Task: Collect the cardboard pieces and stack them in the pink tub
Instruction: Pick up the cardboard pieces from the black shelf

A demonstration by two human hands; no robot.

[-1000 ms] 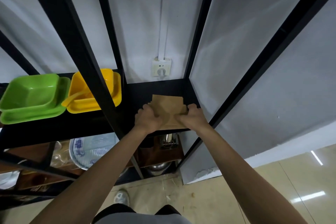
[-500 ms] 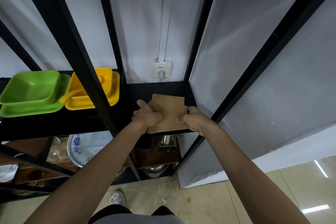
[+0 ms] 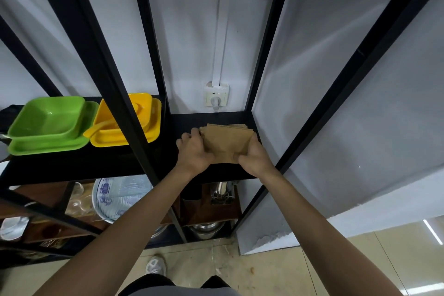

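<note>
A small stack of brown cardboard pieces (image 3: 227, 143) is held over the right end of a black shelf board (image 3: 187, 122). My left hand (image 3: 194, 151) grips the stack's left edge, and my right hand (image 3: 255, 157) grips its right front corner. The pieces' back edges fan out slightly. No pink tub is in view.
A green dish set (image 3: 48, 125) and a yellow dish set (image 3: 125, 127) sit on the same shelf to the left. Black frame posts (image 3: 115, 94) cross in front. A wall socket (image 3: 216, 97) is behind. Plates and metal pots (image 3: 206, 228) fill lower shelves.
Both hands have kept hold of the cardboard stack and squared it between them. It now lies further back over the shelf, its near edge no longer past the front edge.
</note>
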